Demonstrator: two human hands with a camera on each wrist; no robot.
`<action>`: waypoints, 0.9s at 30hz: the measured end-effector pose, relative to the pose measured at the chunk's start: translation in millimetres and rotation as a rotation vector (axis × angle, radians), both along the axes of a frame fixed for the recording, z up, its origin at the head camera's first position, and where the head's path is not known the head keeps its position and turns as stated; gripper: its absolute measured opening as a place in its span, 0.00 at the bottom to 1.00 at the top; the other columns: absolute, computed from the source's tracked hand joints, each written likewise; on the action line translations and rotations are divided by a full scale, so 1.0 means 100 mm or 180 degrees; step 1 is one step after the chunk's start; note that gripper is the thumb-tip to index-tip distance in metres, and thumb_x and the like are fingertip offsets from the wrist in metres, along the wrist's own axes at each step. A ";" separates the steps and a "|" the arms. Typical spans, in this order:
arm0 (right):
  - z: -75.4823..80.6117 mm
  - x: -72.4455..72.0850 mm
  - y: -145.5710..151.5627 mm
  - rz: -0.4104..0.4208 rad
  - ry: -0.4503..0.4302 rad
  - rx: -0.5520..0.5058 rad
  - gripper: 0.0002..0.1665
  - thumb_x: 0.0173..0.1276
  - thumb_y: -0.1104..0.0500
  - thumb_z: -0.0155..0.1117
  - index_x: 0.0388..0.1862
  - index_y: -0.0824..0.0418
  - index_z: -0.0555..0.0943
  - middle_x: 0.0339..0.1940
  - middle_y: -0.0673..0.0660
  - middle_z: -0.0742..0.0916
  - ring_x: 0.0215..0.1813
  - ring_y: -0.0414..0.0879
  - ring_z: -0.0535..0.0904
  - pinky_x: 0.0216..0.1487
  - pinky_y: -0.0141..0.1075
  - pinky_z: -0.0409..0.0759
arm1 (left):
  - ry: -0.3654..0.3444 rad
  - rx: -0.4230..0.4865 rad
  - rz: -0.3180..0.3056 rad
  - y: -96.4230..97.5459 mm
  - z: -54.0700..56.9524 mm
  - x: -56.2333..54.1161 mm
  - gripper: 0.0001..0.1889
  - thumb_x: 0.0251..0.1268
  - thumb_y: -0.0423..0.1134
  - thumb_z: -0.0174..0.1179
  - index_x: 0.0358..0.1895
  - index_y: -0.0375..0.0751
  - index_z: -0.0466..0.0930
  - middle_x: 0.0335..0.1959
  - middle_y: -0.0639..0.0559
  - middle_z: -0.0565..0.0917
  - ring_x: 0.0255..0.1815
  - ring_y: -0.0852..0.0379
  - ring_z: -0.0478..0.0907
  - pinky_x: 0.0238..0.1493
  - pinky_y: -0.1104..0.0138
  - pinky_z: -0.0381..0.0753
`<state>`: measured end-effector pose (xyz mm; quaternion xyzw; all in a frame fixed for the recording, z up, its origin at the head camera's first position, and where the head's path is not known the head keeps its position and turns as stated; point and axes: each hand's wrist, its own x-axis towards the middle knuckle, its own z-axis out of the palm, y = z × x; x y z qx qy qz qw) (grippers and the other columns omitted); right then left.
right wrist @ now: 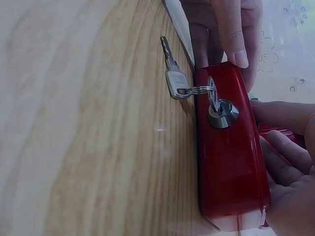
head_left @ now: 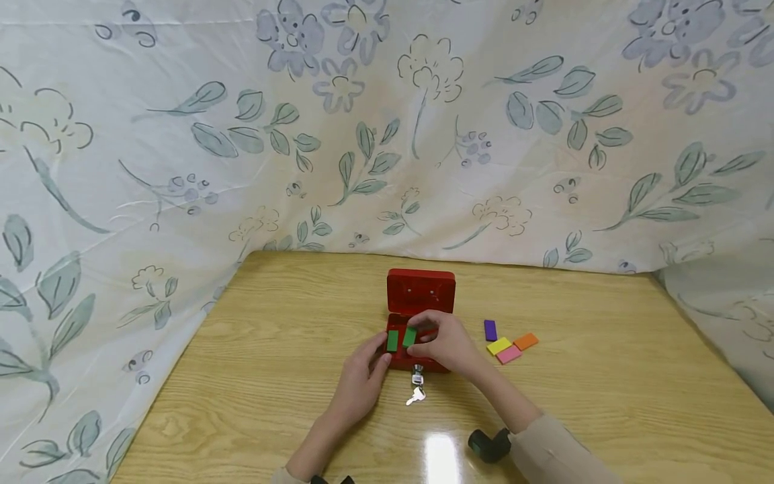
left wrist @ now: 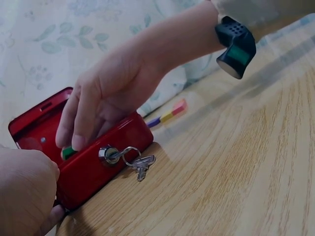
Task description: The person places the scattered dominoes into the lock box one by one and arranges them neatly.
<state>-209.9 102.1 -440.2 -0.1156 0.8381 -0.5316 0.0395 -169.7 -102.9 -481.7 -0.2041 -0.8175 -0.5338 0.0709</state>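
Observation:
A red metal cash box (head_left: 418, 364) stands with its lid (head_left: 421, 290) raised. My left hand (head_left: 358, 383) grips the box's left side, thumb near the front corner. My right hand (head_left: 446, 343) reaches over the box and pinches a green block (head_left: 409, 337) between thumb and fingers. Another green block (head_left: 392, 341) lies inside, at the left. A key sits in the front lock (right wrist: 224, 115), and a second key (right wrist: 176, 81) hangs from its ring. In the left wrist view, the right fingers (left wrist: 83, 118) dip behind the front wall, hiding most of the held block.
Right of the box lie a purple block (head_left: 490, 330), a yellow block (head_left: 499, 346), a pink block (head_left: 509, 355) and an orange block (head_left: 525, 341). A dark device (left wrist: 238, 49) is strapped at the right wrist. A floral cloth (head_left: 423, 134) hangs behind the wooden table (head_left: 272, 376).

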 end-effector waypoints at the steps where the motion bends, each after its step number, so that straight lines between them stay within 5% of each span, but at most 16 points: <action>1: 0.00 -0.01 -0.01 0.0000 -0.0006 0.0006 0.22 0.54 0.66 0.80 0.48 0.59 0.84 0.45 0.52 0.86 0.43 0.49 0.84 0.46 0.41 0.86 | -0.0001 0.0008 0.0000 0.00 0.00 0.00 0.23 0.75 0.30 0.55 0.70 0.29 0.68 0.67 0.36 0.73 0.68 0.49 0.71 0.64 0.63 0.75; 14: -0.04 -0.09 -0.08 0.0075 0.0008 0.0105 0.22 0.52 0.69 0.80 0.47 0.60 0.84 0.42 0.52 0.86 0.44 0.48 0.83 0.48 0.40 0.86 | 0.0050 0.0103 -0.0089 0.00 -0.01 0.01 0.22 0.76 0.30 0.53 0.70 0.27 0.67 0.66 0.35 0.73 0.67 0.43 0.73 0.64 0.62 0.75; 27: -0.09 -0.14 -0.09 0.0146 0.0086 0.0188 0.23 0.53 0.68 0.80 0.48 0.62 0.84 0.43 0.52 0.87 0.44 0.48 0.83 0.47 0.40 0.86 | 0.0113 -0.0022 -0.0025 0.01 -0.02 -0.01 0.23 0.76 0.30 0.54 0.70 0.30 0.68 0.67 0.38 0.74 0.68 0.48 0.71 0.66 0.60 0.73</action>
